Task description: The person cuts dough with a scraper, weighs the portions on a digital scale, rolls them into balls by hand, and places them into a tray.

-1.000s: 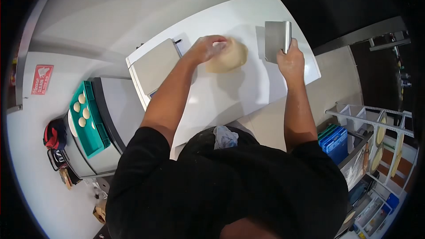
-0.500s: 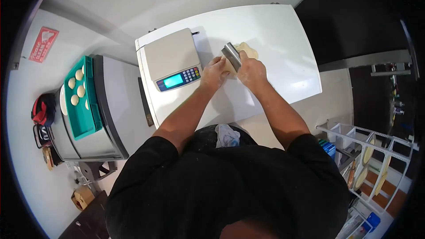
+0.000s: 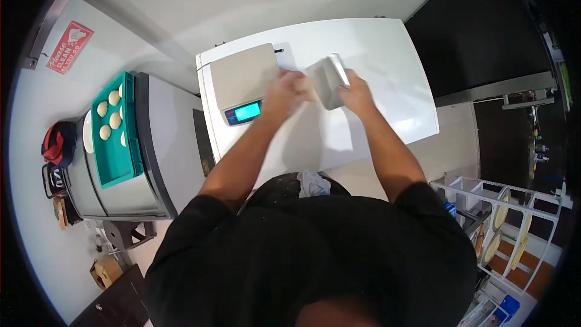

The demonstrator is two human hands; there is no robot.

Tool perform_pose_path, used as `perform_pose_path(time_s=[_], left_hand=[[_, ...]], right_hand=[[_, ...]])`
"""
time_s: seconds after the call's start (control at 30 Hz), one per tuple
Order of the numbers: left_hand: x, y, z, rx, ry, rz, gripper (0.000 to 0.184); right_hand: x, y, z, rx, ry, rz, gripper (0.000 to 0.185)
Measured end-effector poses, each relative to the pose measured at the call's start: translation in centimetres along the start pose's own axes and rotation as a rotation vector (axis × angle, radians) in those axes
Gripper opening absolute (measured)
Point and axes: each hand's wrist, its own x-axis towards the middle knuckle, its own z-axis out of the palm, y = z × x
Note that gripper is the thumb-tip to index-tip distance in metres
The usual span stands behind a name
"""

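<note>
Take the scale (image 3: 242, 79) as your landmark: it sits on the white table (image 3: 387, 72), its display (image 3: 248, 112) lit blue-green on the side nearest you. Your right hand (image 3: 358, 94) is to the right of the scale, well apart from it, clamped on the handle of the scraper (image 3: 327, 82). The scraper's broad blade is tilted and slants from that hand back towards the scale.

Your left hand (image 3: 284, 94) is at the scale's right edge, overlapping it in view; you cannot tell from here whether the two touch. That hand is blurred by motion. Its fingers are at the dough (image 3: 310, 88), but you cannot tell whether they are closed on it or apart. The dough shows as a pale smear just right of the scale, between your left hand and the blade, and its full outline is hidden.

Well to the left of the scale, you have the green tray (image 3: 118, 166), with round dough balls (image 3: 105, 132) lying towards its far end. Further left and beyond the scale hangs a red sign (image 3: 70, 47). A pale cloth (image 3: 313, 183) lies nearer you than the scale, slightly to its right, and the white shelf (image 3: 526, 209) stands far to its right.
</note>
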Motion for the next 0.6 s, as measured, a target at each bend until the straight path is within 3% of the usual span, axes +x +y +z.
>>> perform_pose_path(time_s=[0.07,0.1,0.17,0.23,0.3,0.37,0.43,0.5,0.53,0.6], left_hand=[[0.9,-0.7,-4.5,-0.152,0.153,-0.114,0.041],[1.1,-1.0,-6.7,-0.054,0.200,-0.177,0.042],[2.8,-3.8,-9.4,0.042,0.253,-0.213,0.043],[2.5,-7.2,-9.3,0.912,0.145,0.104,0.037],[2.4,-6.0,-7.3,0.775,0.245,0.179,0.036],[2.0,-2.6,-4.3,0.498,0.451,0.297,0.034],[-0.1,-0.3,1.4,0.356,0.016,0.113,0.028],[-2.8,-0.4,6.2,0.222,-0.245,-0.030,0.022],[-3.6,-0.3,7.0,0.225,-0.237,-0.035,0.022],[-4.6,-0.2,7.5,0.089,-0.342,-0.387,0.020]], right_hand=[[-2.4,1.8,-3.5,0.160,0.142,0.221,0.031],[-4.1,1.7,-5.4,0.182,0.194,0.354,0.029],[-6.9,4.4,-6.7,0.181,0.218,0.394,0.030],[-9.7,6.2,-6.5,0.180,0.236,0.436,0.031],[-11.4,7.9,-5.5,-0.097,0.085,0.636,0.036],[-12.9,9.4,-2.6,-0.024,0.079,0.555,0.037],[-14.0,8.6,0.5,-0.020,0.015,0.424,0.039],[-13.6,5.1,2.4,-0.082,-0.037,0.364,0.041],[-13.0,2.0,1.5,-0.005,-0.160,0.391,0.041],[-12.6,-0.4,0.1,0.073,-0.291,0.405,0.041]])
